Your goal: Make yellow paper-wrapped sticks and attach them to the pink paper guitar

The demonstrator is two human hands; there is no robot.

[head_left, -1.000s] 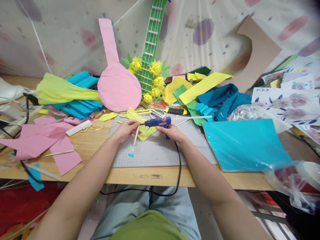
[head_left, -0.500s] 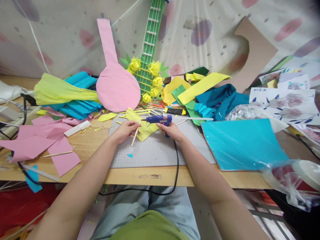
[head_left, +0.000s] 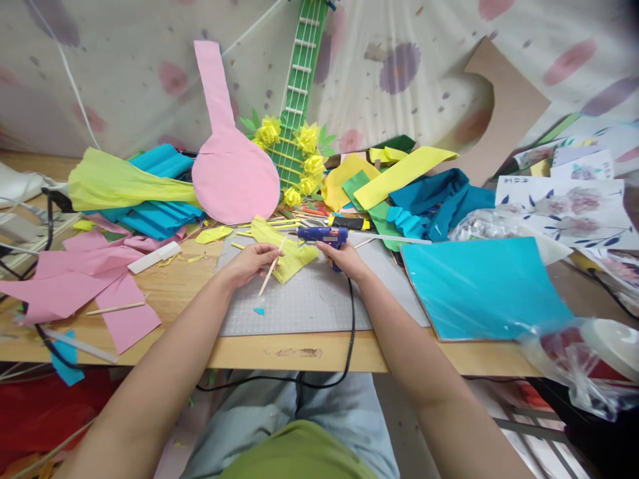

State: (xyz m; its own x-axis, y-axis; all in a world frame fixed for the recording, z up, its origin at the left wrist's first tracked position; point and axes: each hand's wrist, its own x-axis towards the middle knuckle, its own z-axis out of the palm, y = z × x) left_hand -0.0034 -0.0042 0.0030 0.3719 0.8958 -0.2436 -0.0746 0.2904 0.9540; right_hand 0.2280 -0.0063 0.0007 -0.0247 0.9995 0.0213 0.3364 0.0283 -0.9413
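Note:
Between the fingertips of my left hand [head_left: 255,261] is a thin wooden stick [head_left: 268,277], held at a slant with its lower end towards me. My right hand [head_left: 345,258] grips a blue hot glue gun [head_left: 323,235] by its handle, with a long pale glue stick [head_left: 394,237] running out of the back. The gun's nozzle points left, close to the stick's upper end; whether they touch I cannot tell. Under both lies a yellow crepe paper piece [head_left: 292,259] on the grey cutting mat [head_left: 299,313]. A small blue scrap [head_left: 259,311] rests on the mat.
A pink guitar-shaped cutout [head_left: 235,176] leans at the back beside a green paper guitar [head_left: 295,106] with yellow flowers. Pink paper scraps [head_left: 74,273] lie left. A blue board [head_left: 486,289] lies right. The gun's black cord [head_left: 351,332] hangs over the table edge.
The glue gun in my right hand has shifted slightly right, opening a small gap from my left hand. My left hand still holds the stick, which has barely moved.

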